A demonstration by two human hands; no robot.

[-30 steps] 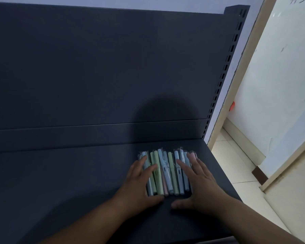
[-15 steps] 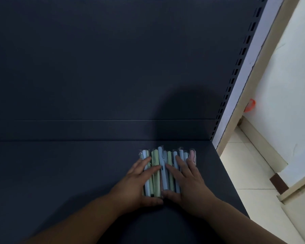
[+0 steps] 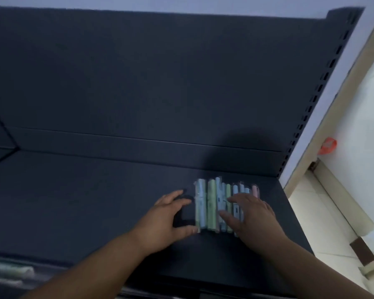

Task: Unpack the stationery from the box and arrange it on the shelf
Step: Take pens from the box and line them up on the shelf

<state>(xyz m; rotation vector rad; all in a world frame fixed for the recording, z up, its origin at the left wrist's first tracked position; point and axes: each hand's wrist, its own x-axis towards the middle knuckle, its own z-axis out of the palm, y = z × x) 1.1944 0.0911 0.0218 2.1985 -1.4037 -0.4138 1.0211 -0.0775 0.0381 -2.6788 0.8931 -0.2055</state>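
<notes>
Since half a second ago, your left hand (image 3: 163, 219) has slid off the pens (image 3: 222, 207) to the bare shelf (image 3: 91, 203) just left of the row; your right hand (image 3: 254, 214) has stayed on the row's right half.

Item: pens, pastel (blue, green, one pink at the far right), each apparently in a clear sleeve. Exact count not readable; the frame is blurred.

Location: on the dark shelf, right of centre, near the slotted upright (image 3: 324, 87). Laid side by side, touching, long axes running front to back. Near ends are roughly level; far ends are uneven.

Left grip: spread into a loose C, thumb at the row's near left corner, fingers curled on the shelf beside the leftmost pen. It holds nothing.

Right grip: spread flat, palm down, fingers lying across the right-hand pens. It presses rather than pinches.

Handling, as judged: light, stiff, round barrels. Expect them to roll sideways at a nudge. The glossy sleeves probably slide on one another and on the painted shelf. Not fragile, though the clips may snag a neighbour.

Where to take hold: bracket the row from its two outer sides and squeeze inward, or square it by pushing the ends. To lift one, pinch it at mid-barrel.

Also noted: more pale pens (image 3: 11, 270) lie blurred at the lower left, below the shelf edge. No box is in view.
</notes>
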